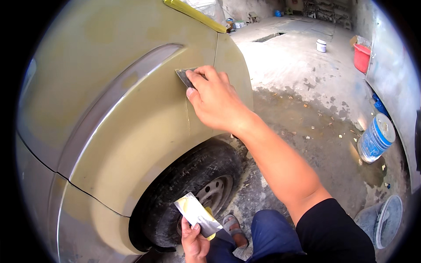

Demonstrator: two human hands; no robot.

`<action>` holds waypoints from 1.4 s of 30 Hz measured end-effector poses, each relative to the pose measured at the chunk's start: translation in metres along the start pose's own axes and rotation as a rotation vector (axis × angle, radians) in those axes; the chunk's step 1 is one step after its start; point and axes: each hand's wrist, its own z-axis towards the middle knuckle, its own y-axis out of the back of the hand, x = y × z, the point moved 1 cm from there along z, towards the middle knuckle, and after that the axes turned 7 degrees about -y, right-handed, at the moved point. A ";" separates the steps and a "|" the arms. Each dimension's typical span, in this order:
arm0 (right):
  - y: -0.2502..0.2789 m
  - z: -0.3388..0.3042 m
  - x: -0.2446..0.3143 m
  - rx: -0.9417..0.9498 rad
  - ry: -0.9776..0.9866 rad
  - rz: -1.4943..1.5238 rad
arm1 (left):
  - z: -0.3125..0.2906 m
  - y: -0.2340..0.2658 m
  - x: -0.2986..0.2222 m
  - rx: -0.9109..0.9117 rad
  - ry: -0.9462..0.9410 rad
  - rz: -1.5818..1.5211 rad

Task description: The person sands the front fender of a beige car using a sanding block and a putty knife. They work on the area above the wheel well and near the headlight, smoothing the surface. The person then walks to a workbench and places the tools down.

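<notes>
Head view: farthest left, well apart from either grip, spreads the olive-yellow vehicle body (109,26), crossed by a curved grey strip (103,107) with a bright lower edge. Farther right, just beyond the left grip, stands the wheel (175,188), its black tyre partly under the arch. The left grip (196,245) is pinched around a flat metal plate (201,217), thumb on its face; the plate tilts upward from the fingers, in front of the wheel (yellowish material is smeared on its upper part). Well above the left grip, a dark scraper (186,79) is clasped between the thumb and fingers of the right grip (215,95). The scraper lies against the body, though how much of its edge touches I cannot tell. Just below it, a thin pale line (188,116) runs down the paintwork. Right of the left grip is a sandalled foot (237,232). Well right of the right grip, on the concrete floor (302,127), are a white pail (321,46), a red bucket (362,59), a blue-and-white drum (372,142) and a grey bucket (388,223).
</notes>
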 end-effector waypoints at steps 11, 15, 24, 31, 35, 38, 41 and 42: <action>-0.018 -0.065 0.002 0.161 -0.002 0.013 | -0.002 -0.006 0.002 0.009 -0.013 0.006; -0.023 -0.089 0.003 0.134 0.041 0.024 | -0.007 -0.009 0.000 -0.008 -0.027 0.006; -0.021 -0.148 0.001 0.141 0.102 0.083 | -0.011 -0.033 -0.010 0.036 -0.051 -0.038; 0.007 -0.218 -0.016 0.574 0.261 0.826 | -0.009 -0.049 -0.015 0.126 -0.058 -0.168; 0.019 -0.201 -0.043 0.478 0.402 0.413 | -0.017 -0.049 -0.029 0.160 -0.114 -0.141; 0.029 -0.131 -0.041 0.089 0.309 0.258 | -0.017 -0.044 -0.035 0.119 -0.114 -0.087; 0.027 -0.044 -0.048 -0.168 0.095 0.118 | -0.016 -0.031 -0.031 0.057 -0.089 -0.042; 0.027 -0.017 -0.050 -0.171 0.053 0.086 | -0.016 -0.026 -0.029 0.056 -0.079 -0.038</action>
